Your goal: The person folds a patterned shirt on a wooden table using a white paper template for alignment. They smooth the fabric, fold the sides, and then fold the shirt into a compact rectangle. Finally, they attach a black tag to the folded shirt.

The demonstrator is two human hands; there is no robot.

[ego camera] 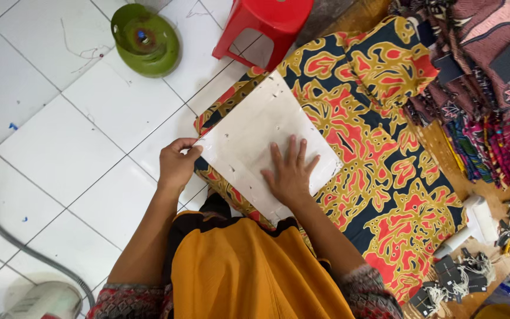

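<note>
Presently, the white board (255, 142) is seen lying diagonally on the patterned cloth (379, 177) over the counter (444, 147), its near-left corner pinched by the left hand (176, 165) while the right hand (290, 174), nearer its centre, is pressed flat with fingers spread.

The white board (249, 142) at the centre looked like matt card, pitted with small holes. Beneath it lay printed cotton-like cloth (379, 177). The floor tiles (60, 147) on the left were glossy; the red stool (267, 23) at the top was shiny plastic.
</note>
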